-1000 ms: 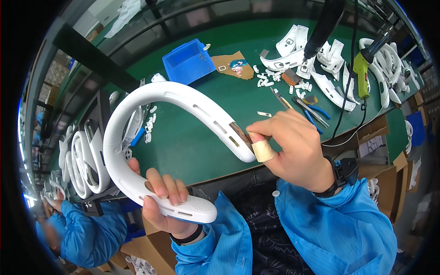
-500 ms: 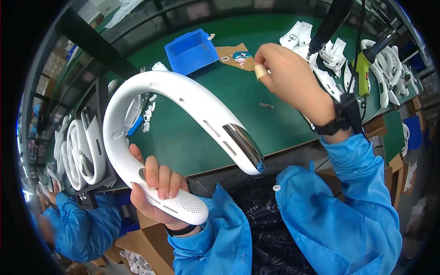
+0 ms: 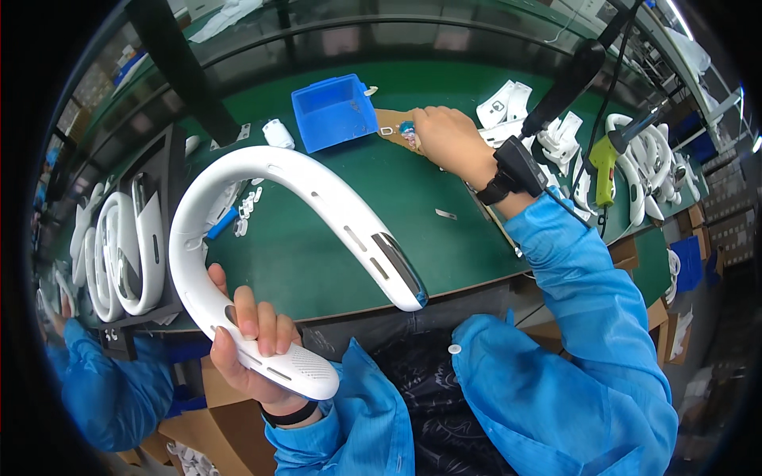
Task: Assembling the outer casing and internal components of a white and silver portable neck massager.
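A white U-shaped neck fan [image 3: 262,170] rises in front of me, its curve toward the far left. My left hand [image 3: 258,341] is wrapped round its near arm, just above the small perforated grille. The other arm, with a dark glossy strip near its end, points down to the right and hangs loose. Across the table my right hand [image 3: 451,139] is at a piece of brown cardboard [image 3: 389,120], fingers curled down over small blue and pink bits [image 3: 408,133]. Its fingertips are mostly hidden, so what they pinch does not show.
A blue bin [image 3: 333,111] stands left of the cardboard. White shell parts [image 3: 559,143] and a green electric screwdriver [image 3: 605,170] are at the right. More neck fans [image 3: 123,254] fill a dark tray at left. A person's blue sleeve [image 3: 111,389] shows lower left.
My right hand has gone from above the table down to the small bits on the cardboard. The neck fan stays in my left hand, and the whole view has shifted slightly.
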